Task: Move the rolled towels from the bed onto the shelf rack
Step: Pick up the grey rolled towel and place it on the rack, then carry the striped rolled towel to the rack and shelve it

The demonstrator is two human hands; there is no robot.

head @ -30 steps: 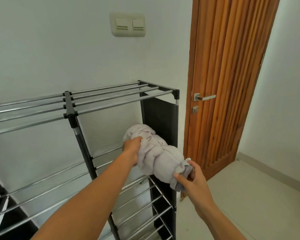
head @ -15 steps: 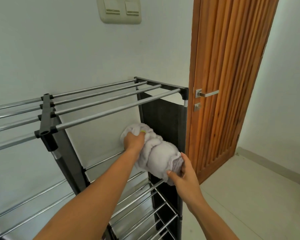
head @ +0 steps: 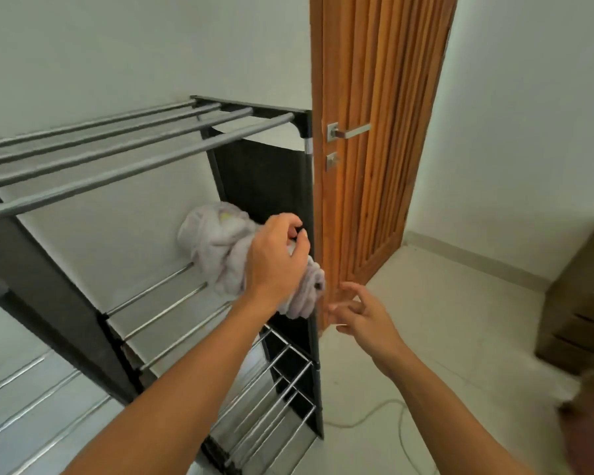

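A rolled pale lilac towel [head: 220, 248] lies on the second tier of the metal shelf rack [head: 158, 156], against its black right side panel. My left hand [head: 275, 262] rests on top of the roll with its fingers curled over the cloth. My right hand [head: 360, 313] hovers just right of the rack's front post, fingers spread, clear of the towel's near end. The bed is out of view.
A slatted wooden door [head: 374, 138] with a metal handle [head: 348, 132] stands right beside the rack. A brown cardboard box [head: 583, 296] sits on the tiled floor at the right. A thin white cable [head: 367, 416] runs across the floor.
The towel has gone from in front of the rack onto the second tier. My right hand has let go of its near end and drawn back; my left hand shifted along the roll.
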